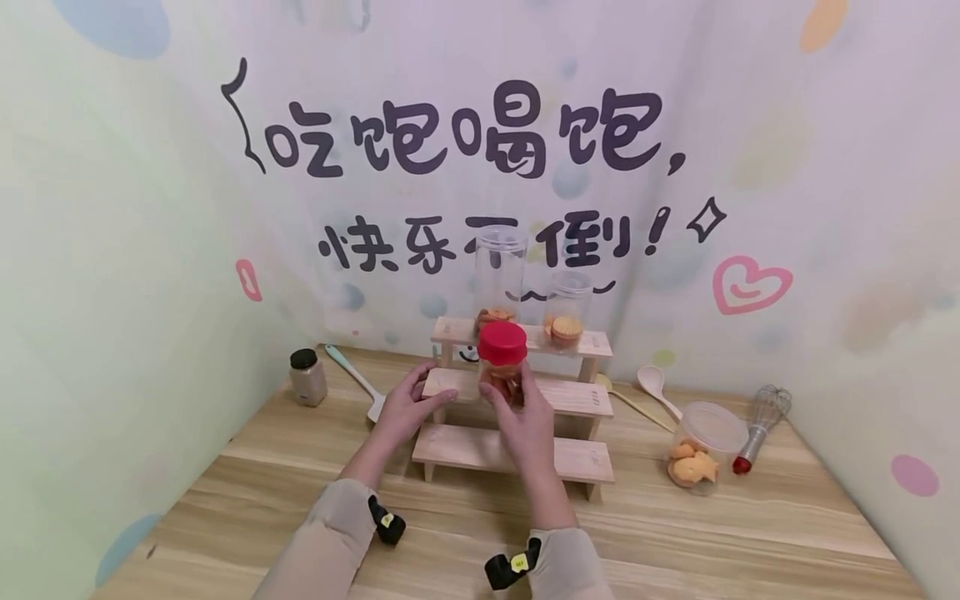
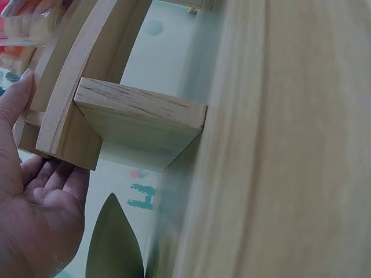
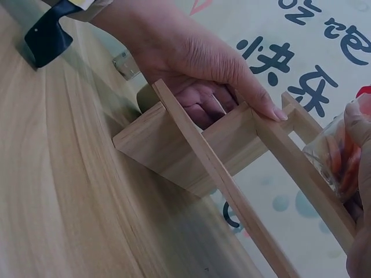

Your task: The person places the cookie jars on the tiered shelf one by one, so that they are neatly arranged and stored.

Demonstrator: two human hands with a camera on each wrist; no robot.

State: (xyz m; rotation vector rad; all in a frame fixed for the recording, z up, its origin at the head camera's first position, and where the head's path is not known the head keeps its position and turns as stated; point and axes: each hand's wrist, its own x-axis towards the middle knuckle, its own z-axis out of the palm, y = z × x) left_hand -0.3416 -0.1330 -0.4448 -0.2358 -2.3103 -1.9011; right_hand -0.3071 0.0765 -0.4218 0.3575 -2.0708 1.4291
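Note:
A three-tier wooden stand (image 1: pixel 573 396) stands on the table against the back curtain. My left hand (image 1: pixel 405 408) grips the left end of its middle shelf, thumb on top. In the left wrist view, the curled fingers of the left hand (image 2: pixel 43 214) go around the end of the board. My right hand (image 1: pixel 529 429) holds a clear jar (image 1: pixel 502 343) with a red lid, at the middle shelf. Orange-brown pieces show inside the jar (image 3: pixel 335 152) in the right wrist view. Whether its base touches the shelf is hidden.
On the top shelf stand a tall clear jar (image 1: pixel 501 271) and a shorter clear jar (image 1: pixel 567 300), both with snacks. To the right lie a tub of orange biscuits (image 1: pixel 693 467), a whisk (image 1: pixel 765 425) and spoons. A black-lidded jar (image 1: pixel 308 379) and a spatula (image 1: pixel 352 372) are left.

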